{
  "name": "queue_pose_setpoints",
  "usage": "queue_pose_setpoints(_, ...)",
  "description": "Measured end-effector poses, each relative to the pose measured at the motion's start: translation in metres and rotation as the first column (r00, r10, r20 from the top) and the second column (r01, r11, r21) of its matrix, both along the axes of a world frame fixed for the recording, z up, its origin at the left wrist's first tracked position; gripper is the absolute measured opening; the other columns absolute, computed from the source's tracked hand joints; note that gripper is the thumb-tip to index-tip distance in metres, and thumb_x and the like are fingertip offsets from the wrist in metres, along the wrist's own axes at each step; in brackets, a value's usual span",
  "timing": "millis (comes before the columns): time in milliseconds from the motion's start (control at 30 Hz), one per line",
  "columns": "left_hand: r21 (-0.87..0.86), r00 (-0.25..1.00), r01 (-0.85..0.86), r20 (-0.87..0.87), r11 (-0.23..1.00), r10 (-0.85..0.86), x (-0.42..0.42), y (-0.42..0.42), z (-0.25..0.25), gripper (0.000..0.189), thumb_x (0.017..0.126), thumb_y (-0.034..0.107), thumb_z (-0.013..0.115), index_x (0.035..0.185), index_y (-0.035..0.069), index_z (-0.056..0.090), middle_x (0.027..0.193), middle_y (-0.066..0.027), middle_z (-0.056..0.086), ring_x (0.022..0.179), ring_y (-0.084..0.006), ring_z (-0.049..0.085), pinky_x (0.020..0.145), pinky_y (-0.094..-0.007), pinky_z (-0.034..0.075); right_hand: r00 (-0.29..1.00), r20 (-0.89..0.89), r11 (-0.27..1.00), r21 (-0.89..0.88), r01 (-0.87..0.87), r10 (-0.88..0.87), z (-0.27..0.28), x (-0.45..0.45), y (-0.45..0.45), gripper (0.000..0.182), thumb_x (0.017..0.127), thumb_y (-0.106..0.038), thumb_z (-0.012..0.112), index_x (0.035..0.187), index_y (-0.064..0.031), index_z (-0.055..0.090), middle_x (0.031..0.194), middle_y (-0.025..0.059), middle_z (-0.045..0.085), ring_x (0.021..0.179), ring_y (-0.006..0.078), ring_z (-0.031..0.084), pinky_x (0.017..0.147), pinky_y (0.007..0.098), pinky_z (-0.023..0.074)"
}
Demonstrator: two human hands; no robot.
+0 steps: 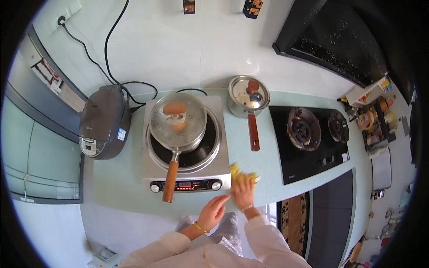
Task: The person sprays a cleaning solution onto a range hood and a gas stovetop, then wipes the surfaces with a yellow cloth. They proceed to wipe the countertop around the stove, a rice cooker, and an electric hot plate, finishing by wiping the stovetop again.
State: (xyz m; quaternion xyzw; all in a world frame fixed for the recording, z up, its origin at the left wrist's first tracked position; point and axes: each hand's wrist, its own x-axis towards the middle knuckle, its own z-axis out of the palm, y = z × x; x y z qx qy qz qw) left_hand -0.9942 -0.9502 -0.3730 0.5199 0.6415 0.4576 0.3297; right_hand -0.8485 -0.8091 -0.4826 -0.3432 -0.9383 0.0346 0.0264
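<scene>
Under my right hand (242, 192) is a yellow cloth (237, 172), pressed on the pale green countertop (207, 205) just right of the induction cooker (218, 167). My left hand (213, 212) hovers near the counter's front edge with nothing in it, its fingers held together and extended. On the cooker stands a saucepan with a glass lid (157, 125) and a wooden handle (170, 182) that points towards me. Red lights glow on the cooker's control panel (185, 185) between two knobs.
Left of the cooker sits a dark rice cooker (105, 117). Behind my right hand stands a lidded steel saucepan (237, 109), its brown handle (253, 132) jutting forward. A black gas hob (280, 134) lies right, under a range hood (335, 43). Power cords (106, 50) hang along the wall.
</scene>
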Motion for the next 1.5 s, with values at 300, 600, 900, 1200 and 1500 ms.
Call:
queue_pose_setpoints(300, -0.08, 0.857, -0.501, 0.091, 0.862, 0.507, 0.014, 0.23, -0.037, 0.072, 0.084, 0.032, 0.063, 0.135, -0.008, 0.03, 0.129, -0.0269, 0.041, 0.123, -0.0363, 0.039, 0.101, -0.0377, 0.035, 0.968, -0.203, 0.988, 0.013, 0.152, -0.147, -0.008, 0.038, 0.113, 0.05, 0.072, -0.014, 0.06, 0.122, -0.0138, 0.055, 0.136, 0.0079, 0.045, 0.131, 0.0364, 0.032, 0.107, 0.0554, 0.023)
queue_pose_setpoints(600, -0.43, 0.678, -0.234, 0.57, 0.872, 0.463, 0.009, 0.286, -0.018, 0.032, 0.08, 0.013, 0.06, 0.102, 0.0, 0.04, 0.066, -0.0069, 0.054, 0.044, -0.0148, 0.051, 0.039, -0.0312, 0.041, 0.743, -0.37, 0.663, -0.737, 0.13, -0.557, 0.057, 0.087, 0.187, 0.014, 0.09, -0.009, 0.052, 0.1, -0.0003, 0.056, 0.085, 0.0133, 0.062, 0.072, 0.0182, 0.06, 0.066, 0.0302, 0.0484)
queue_pose_setpoints(900, -0.562, 0.714, -0.103, 0.532, 0.82, 0.455, 0.085, 0.181, -0.007, 0.045, 0.082, 0.016, 0.062, 0.114, 0.0, 0.036, 0.071, -0.0086, 0.057, 0.048, -0.0159, 0.056, 0.043, -0.0307, 0.047, 0.775, -0.632, 0.935, -0.29, -0.203, -0.027, 0.16, -0.04, 0.285, 0.028, 0.089, -0.01, 0.051, 0.114, 0.0002, 0.055, 0.109, 0.0214, 0.058, 0.1, 0.0383, 0.054, 0.089, 0.0427, 0.0418)
queue_pose_setpoints(1200, -0.536, 0.364, -0.288, 0.705, 0.793, 0.609, 0.065, 0.24, -0.01, 0.09, 0.088, 0.015, 0.057, 0.145, 0.026, -0.011, 0.083, -0.0147, 0.061, 0.048, -0.0203, 0.057, 0.04, -0.0332, 0.05, 0.895, -0.421, 0.79, -0.595, -0.149, -0.148, 0.107, -0.042, 0.309, 0.032, 0.092, -0.022, 0.047, 0.121, -0.0071, 0.052, 0.104, 0.0218, 0.06, 0.094, 0.0387, 0.058, 0.08, 0.0428, 0.0467)
queue_pose_setpoints(1500, -0.329, 0.518, -0.464, 0.652, 0.822, 0.554, 0.094, 0.25, -0.06, 0.085, 0.092, 0.012, 0.047, 0.143, 0.025, -0.02, 0.106, -0.0166, 0.055, 0.072, -0.0221, 0.053, 0.06, -0.0312, 0.047, 0.949, -0.315, 0.999, -0.032, 0.005, -0.014, 0.1, 0.022, 0.163, 0.035, 0.077, -0.001, 0.054, 0.112, 0.0021, 0.056, 0.126, 0.0178, 0.053, 0.125, 0.0371, 0.042, 0.102, 0.0416, 0.0382)
